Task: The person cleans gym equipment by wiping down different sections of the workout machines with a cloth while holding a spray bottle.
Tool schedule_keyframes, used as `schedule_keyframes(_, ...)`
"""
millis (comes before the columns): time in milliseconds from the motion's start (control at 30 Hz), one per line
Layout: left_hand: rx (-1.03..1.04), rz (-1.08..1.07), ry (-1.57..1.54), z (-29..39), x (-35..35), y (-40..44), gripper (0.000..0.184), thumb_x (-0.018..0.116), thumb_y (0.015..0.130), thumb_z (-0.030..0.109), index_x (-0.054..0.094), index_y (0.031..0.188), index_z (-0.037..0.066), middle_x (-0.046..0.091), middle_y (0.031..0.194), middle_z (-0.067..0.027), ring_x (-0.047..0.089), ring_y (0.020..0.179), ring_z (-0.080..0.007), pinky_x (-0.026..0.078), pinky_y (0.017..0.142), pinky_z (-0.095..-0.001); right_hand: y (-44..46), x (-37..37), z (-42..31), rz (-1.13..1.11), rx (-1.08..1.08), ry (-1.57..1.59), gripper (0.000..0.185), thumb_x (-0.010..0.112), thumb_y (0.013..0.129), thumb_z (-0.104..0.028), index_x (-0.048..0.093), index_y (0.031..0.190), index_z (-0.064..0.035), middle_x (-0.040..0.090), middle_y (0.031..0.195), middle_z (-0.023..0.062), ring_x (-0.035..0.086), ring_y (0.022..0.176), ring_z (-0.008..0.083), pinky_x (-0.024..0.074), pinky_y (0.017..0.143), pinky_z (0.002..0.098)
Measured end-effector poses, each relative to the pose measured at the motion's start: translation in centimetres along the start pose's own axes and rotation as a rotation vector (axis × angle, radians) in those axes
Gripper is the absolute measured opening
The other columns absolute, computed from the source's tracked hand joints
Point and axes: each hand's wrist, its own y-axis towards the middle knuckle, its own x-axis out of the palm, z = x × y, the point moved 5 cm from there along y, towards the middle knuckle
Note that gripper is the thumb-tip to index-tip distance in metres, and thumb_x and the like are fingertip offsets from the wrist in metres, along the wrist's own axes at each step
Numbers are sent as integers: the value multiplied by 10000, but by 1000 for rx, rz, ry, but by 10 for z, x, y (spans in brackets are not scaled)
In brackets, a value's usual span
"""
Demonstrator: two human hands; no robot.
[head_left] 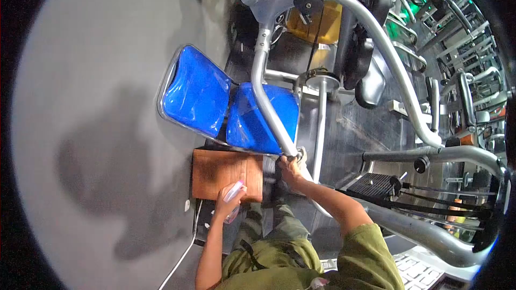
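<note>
My left hand [228, 200] is closed around a clear spray bottle [234, 190] with a pink tip, held above a brown wooden box [207, 169]. At the lower end of a curved silver machine arm [275, 123], my right hand [291, 171] has its fingers wrapped round the tube. Something pale shows beside those fingers, perhaps a cloth, too small to make out. Just beyond the box stands a chair with a blue seat [247, 113] and a blue backrest [196, 91], both under shiny clear plastic.
A grey wall [107, 48] runs along the left, with a white cable [180, 260] low down. Silver frame tubes [387, 48] arch over the right side. A black ribbed footplate [371, 184] and more gym machines [467, 96] stand further right.
</note>
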Motion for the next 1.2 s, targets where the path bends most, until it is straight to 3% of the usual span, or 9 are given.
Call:
schedule_keyframes(67, 15, -15, 15, -1, -7, 1, 225, 688, 898, 211, 683, 1038, 34, 656, 812, 12, 559, 621, -58, 461, 551, -237, -31, -18, 95, 57, 199, 904, 314, 514, 970, -307, 661, 1129, -79, 488, 1249, 88, 459, 1153, 302, 477, 804, 533)
schedule_keyframes(200, -23, 18, 0, 7, -19, -5, 232, 681, 901, 205, 684, 1059, 34, 663, 809, 10, 555, 617, -58, 455, 557, -233, -25, -15, 171, 247, 388, 1317, 326, 519, 953, -261, 651, 1157, -45, 444, 1412, 39, 378, 1314, 345, 431, 909, 629)
schedule_keyframes(333, -17, 9, 13, 5, -25, -5, 230, 681, 903, 207, 686, 1062, 40, 675, 817, 7, 557, 616, -59, 458, 572, -231, -71, -32, 184, 157, 233, 1226, 264, 571, 914, -258, 721, 1081, -118, 493, 1342, 6, 401, 1284, 315, 469, 866, 549)
schedule_keyframes(400, -44, 3, -12, 0, -24, -4, 228, 684, 903, 212, 687, 1059, 45, 680, 824, 10, 560, 627, -58, 459, 574, -233, -42, -19, 152, -14, 465, 1336, 244, 589, 896, -260, 734, 1056, -147, 507, 1319, -5, 399, 1280, 302, 479, 845, 507)
schedule_keyframes(467, -51, 1, -52, -4, -22, 0, 220, 687, 904, 216, 688, 1048, 50, 683, 832, 13, 564, 640, -57, 459, 576, -234, -65, -32, 203, -122, 92, 1243, 264, 569, 901, -239, 697, 1123, -177, 495, 1325, -28, 413, 1250, 285, 489, 824, 467)
schedule_keyframes(700, -9, 29, -107, 20, -2, 17, 180, 689, 904, 222, 680, 991, 65, 676, 850, 26, 576, 682, -55, 459, 590, -233, -55, -6, 202, 350, 495, 1361, 302, 548, 896, -169, 664, 1175, -181, 467, 1231, -1, 412, 1221, 270, 476, 893, 483)
schedule_keyframes(867, -12, 2, -96, 35, 7, 35, 189, 688, 904, 206, 675, 1005, 46, 682, 882, 2, 604, 721, -66, 472, 596, -233, -110, 1, 199, 248, 329, 1595, 397, 594, 855, -105, 684, 1191, -298, 481, 1280, 16, 465, 1170, 323, 519, 915, 489)
schedule_keyframes(967, -9, -10, -44, 43, 9, 45, 215, 686, 912, 179, 670, 1045, 10, 705, 965, -45, 646, 768, -81, 495, 596, -234, -100, 16, 226, 326, 504, 1952, 384, 578, 865, -127, 673, 1226, -215, 510, 1283, 37, 471, 1178, 388, 421, 1049, 488)
schedule_keyframes(1200, 28, 9, -13, 75, 22, 65, 191, 684, 910, 184, 677, 998, 14, 700, 897, -41, 624, 706, -71, 489, 578, -232, -111, 41, 220, 616, 836, 2185, 426, 662, 839, -116, 652, 1247, -238, 614, 1240, 102, 621, 1046, 356, 525, 921, 419)
